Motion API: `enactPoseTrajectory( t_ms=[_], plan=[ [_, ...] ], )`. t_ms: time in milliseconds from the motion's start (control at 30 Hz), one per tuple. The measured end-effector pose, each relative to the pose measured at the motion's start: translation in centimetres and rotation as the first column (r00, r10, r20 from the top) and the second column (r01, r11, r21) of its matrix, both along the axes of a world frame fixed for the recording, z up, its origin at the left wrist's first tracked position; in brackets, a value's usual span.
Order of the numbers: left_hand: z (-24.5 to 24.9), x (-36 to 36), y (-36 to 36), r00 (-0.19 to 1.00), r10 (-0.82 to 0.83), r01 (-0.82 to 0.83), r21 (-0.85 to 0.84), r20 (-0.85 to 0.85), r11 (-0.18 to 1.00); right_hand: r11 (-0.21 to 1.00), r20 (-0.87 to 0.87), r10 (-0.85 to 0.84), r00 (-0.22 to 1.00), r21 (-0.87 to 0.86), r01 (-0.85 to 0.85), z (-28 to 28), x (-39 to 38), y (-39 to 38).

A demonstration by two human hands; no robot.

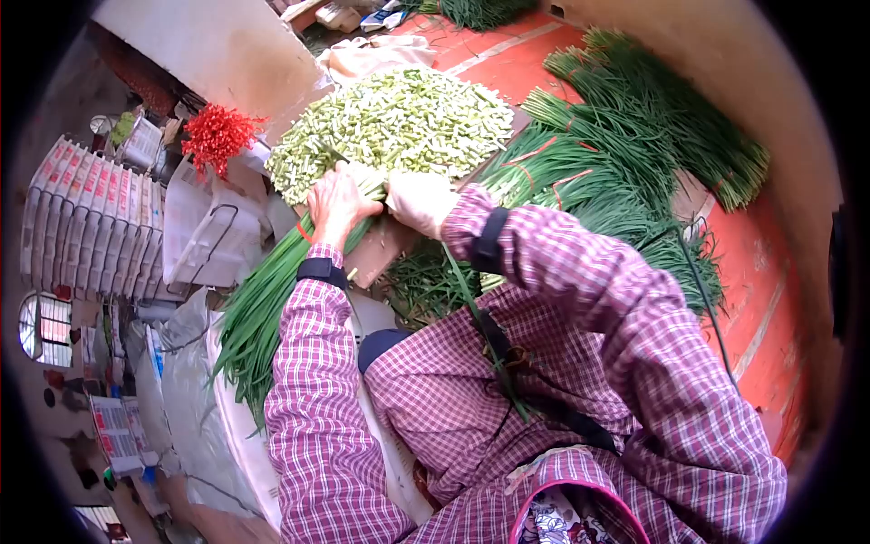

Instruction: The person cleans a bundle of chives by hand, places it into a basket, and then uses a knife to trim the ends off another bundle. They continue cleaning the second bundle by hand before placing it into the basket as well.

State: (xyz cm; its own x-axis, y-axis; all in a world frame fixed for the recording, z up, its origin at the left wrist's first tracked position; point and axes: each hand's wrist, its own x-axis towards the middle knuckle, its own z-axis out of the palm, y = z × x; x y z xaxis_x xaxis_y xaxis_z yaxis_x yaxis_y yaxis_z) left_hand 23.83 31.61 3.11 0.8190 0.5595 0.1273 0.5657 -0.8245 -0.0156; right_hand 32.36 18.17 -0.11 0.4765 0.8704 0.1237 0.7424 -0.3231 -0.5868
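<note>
A long bundle of green leafy stalks slants down and left, with a red band near its top. My left hand is wrapped round its pale upper end; a dark blade-like piece shows just above the fingers. Close by on the right, my right hand, in a pale glove, is closed near the stalk ends, and what it grips is hidden. Beyond both hands lies a big heap of short cut pale-green pieces. Loose green leaves lie below my right hand.
Banded green bundles are piled on the red floor at the right. On the left stand stacked white crates, a bunch of red ties and grey plastic sheeting. A white basket edge is beside my left sleeve.
</note>
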Motion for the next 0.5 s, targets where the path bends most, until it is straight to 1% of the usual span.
enactPoseTrajectory(
  t_ms=[33, 67, 100, 167, 200, 233, 300, 333, 367, 400, 433, 467, 500],
  plan=[
    [0.0, -0.1, 0.3, 1.0, 0.007, -0.007, 0.039, 0.016, 0.999, 0.999, 0.025, 0.009, 1.0, 0.046, -0.01, 0.2, 0.0, 1.3],
    [0.0, -0.4, 1.0, 1.0, 0.026, -0.026, -0.004, -0.001, 1.0, 1.0, -0.017, -0.003, 1.0, 0.031, 0.003, 0.0, 0.0, 2.0],
    [0.3, -0.3, 0.8, 0.999, 0.032, -0.033, -0.063, -0.019, 0.997, 1.0, -0.023, -0.009, 1.0, 0.029, 0.01, 0.5, 0.0, 1.2],
    [0.4, -0.4, 0.8, 1.0, 0.028, -0.028, -0.073, -0.004, 0.997, 0.998, 0.059, 0.054, 0.997, -0.012, -0.054, 1.3, 0.5, -0.7],
    [0.5, -0.7, 1.0, 0.999, 0.034, -0.034, -0.079, 0.005, 0.996, 0.998, 0.048, 0.05, 0.998, -0.036, -0.048, 1.7, 0.7, -1.7],
    [0.9, -0.9, 1.0, 0.999, 0.04, -0.039, -0.078, 0.002, 0.996, 0.997, 0.139, 0.076, 0.987, -0.001, -0.077, 1.2, 1.2, -3.0],
    [1.9, -1.0, 1.5, 0.996, 0.077, -0.066, -0.237, 0.039, 0.969, 0.995, 0.168, 0.079, 0.983, 0.052, -0.089, 0.5, 2.0, -5.8],
    [1.8, -1.4, 2.3, 0.993, 0.048, -0.022, -0.241, 0.103, 0.97, 0.99, 0.19, 0.096, 0.977, 0.084, -0.114, 0.1, 2.5, -6.7],
    [1.7, -2.0, 3.2, 0.994, 0.049, -0.024, -0.238, 0.099, 0.971, 0.983, 0.212, 0.116, 0.97, 0.113, -0.143, -0.3, 2.7, -7.1],
    [2.2, -2.8, 3.6, 0.979, 0.032, 0.05, -0.391, 0.2, 0.919, 0.988, 0.19, 0.121, 0.974, 0.07, -0.136, 0.2, 3.1, -7.2],
    [2.6, -3.7, 3.9, 0.952, 0.032, 0.137, -0.521, 0.303, 0.842, 0.983, 0.197, 0.112, 0.974, 0.121, -0.138, 0.6, 3.3, -6.8],
    [2.9, -4.8, 4.0, 0.916, 0.073, 0.217, -0.639, 0.395, 0.738, 0.979, 0.261, 0.085, 0.962, 0.156, -0.129, -0.6, 4.0, -5.0],
    [3.4, -5.7, 3.8, 0.915, 0.08, 0.208, -0.631, 0.396, 0.748, 0.973, 0.324, 0.059, 0.944, 0.193, -0.127, -0.1, 3.9, -3.2]
  ],
)
